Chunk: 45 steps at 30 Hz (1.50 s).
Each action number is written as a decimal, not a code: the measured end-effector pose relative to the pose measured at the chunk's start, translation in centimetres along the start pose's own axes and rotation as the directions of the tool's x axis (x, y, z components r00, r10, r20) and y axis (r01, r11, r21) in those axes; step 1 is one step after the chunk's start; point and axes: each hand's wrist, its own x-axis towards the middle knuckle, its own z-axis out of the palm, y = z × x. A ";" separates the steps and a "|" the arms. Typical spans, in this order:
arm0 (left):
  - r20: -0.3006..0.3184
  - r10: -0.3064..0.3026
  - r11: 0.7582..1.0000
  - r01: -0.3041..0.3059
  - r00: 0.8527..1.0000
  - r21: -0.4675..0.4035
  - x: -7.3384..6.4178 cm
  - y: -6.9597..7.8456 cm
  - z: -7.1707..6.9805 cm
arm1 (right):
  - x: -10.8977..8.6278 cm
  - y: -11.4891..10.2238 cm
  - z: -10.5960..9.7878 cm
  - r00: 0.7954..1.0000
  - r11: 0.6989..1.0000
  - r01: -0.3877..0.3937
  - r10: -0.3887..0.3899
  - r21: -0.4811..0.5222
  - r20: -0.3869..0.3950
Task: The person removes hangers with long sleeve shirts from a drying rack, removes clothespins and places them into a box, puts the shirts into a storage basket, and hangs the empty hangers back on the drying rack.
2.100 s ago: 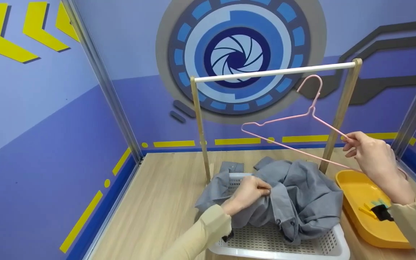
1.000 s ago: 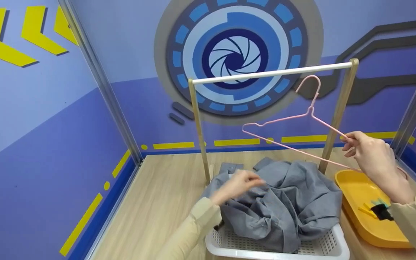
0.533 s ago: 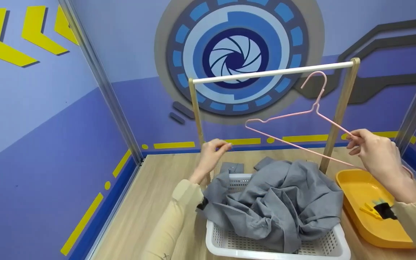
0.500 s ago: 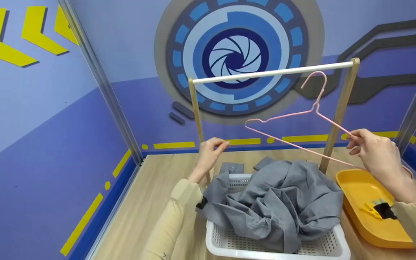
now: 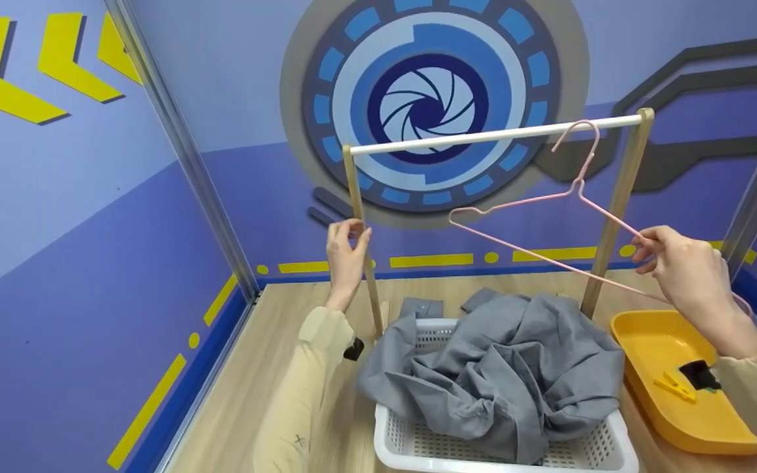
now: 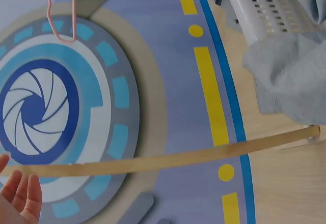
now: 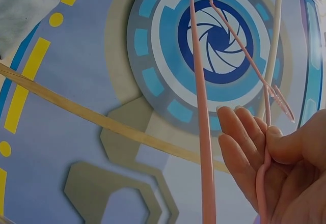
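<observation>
My right hand pinches one shoulder of a pink clothes hanger between thumb and fingers, the hanger's hook overlapping the white rail of a small clothes rack. In the right wrist view the thumb of the right hand presses the pink wire against the fingers. My left hand is at the rack's left wooden post, its thumb and fingers loosely curved with a gap between them. The left wrist view shows those fingertips beside the post. Below lies a crumpled grey shirt.
The shirt spills over the rim of a white perforated basket on the wooden table. To the right is a yellow tray with a yellow clothespin. Printed panels stand behind and on both sides.
My left hand has let go of the shirt and moved up and left to the rack's post. The right hand has raised the hanger slightly, bringing its hook over the rail in view.
</observation>
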 end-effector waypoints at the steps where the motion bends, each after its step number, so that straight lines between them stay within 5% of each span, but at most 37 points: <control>1: -0.003 -0.016 1.000 0.016 1.000 -0.002 0.1 -0.1 0.0 | 0.1 0.0 0.0 1.000 1.000 -0.003 0.003 -0.001 0.001; 13: 0.006 -0.195 0.979 0.195 0.981 -0.052 1.6 -0.7 0.0 | 0.8 0.1 0.0 1.000 1.000 -0.017 0.017 -0.006 0.022; 22: 0.094 -0.331 0.926 0.342 0.939 -0.158 3.2 -0.9 0.0 | 2.0 0.2 -0.1 0.999 0.999 -0.036 0.036 -0.005 0.007; 39: 0.041 -0.260 0.941 0.262 0.965 -0.214 4.6 -1.3 0.1 | 3.4 0.4 -0.2 0.998 0.997 -0.068 0.068 0.019 0.012; 45: 0.061 -0.227 0.963 0.234 0.972 -0.136 4.8 -1.1 0.5 | 3.4 1.1 0.1 0.997 0.998 -0.066 0.066 0.006 0.038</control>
